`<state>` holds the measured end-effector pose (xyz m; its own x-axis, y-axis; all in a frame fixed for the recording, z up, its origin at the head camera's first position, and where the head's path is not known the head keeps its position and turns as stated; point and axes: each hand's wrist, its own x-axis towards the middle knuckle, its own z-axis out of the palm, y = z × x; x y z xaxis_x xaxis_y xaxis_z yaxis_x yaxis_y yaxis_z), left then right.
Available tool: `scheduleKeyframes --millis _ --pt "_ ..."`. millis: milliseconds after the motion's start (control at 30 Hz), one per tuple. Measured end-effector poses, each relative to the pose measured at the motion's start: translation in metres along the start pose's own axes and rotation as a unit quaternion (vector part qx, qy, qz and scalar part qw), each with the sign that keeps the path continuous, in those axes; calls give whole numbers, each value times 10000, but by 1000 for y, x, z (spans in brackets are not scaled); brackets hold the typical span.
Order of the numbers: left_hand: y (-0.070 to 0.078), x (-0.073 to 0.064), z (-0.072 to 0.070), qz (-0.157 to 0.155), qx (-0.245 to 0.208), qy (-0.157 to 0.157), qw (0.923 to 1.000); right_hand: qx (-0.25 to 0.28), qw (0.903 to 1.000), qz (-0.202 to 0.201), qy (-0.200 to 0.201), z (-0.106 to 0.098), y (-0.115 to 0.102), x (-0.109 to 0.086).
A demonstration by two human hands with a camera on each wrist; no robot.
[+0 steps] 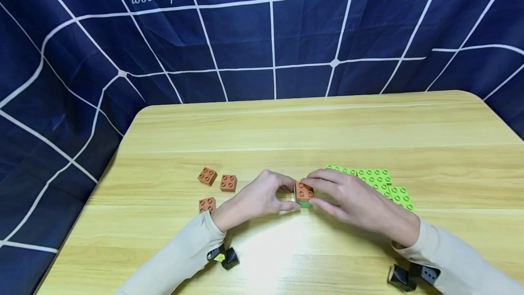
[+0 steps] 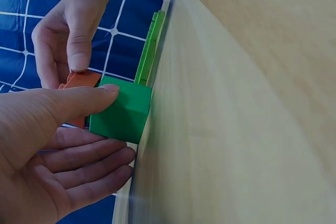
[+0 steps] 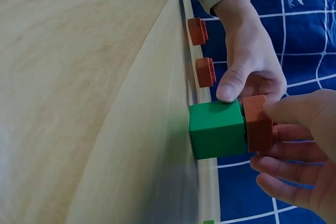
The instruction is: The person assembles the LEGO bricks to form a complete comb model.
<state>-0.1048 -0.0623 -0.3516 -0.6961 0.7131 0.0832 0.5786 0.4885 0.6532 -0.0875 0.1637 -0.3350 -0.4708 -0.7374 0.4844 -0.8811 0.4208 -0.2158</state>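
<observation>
A tall green block (image 3: 218, 129) stands on the table in front of me. My left hand (image 1: 272, 197) holds it, the thumb (image 2: 107, 90) against its near side. Right over its top is an orange-brown toy brick (image 1: 304, 191) with round studs. My right hand (image 1: 348, 199) pinches this brick between thumb and fingers. In the right wrist view a narrow gap shows between brick and block, and the brick sits slightly tilted. The left hand's lower fingers extend loosely past the block.
To the left on the wooden table (image 1: 262, 135) lie loose orange-brown bricks: one at the back (image 1: 207, 176), another beside it (image 1: 228, 183), and a third (image 1: 207, 204) partly behind the left wrist. Light green studded bricks (image 1: 374, 177) lie behind the right hand. A dark blue curtain (image 1: 237, 35) hangs behind.
</observation>
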Motion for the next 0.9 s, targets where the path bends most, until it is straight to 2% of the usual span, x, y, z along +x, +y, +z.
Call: scheduleKeyframes --millis 167,433,633,900 --pt "-1 0 -3 137 182 63 9997 45 10000 21 74 1 0 1" --pt "13 -7 -22 286 372 441 9979 -22 9999 105 50 2 0 0" --pt "14 -7 -19 620 391 493 9961 -43 9994 338 11 2 -1 -1" --pt "14 -7 -17 609 405 475 9962 -31 9987 494 -83 2 -2 -2"
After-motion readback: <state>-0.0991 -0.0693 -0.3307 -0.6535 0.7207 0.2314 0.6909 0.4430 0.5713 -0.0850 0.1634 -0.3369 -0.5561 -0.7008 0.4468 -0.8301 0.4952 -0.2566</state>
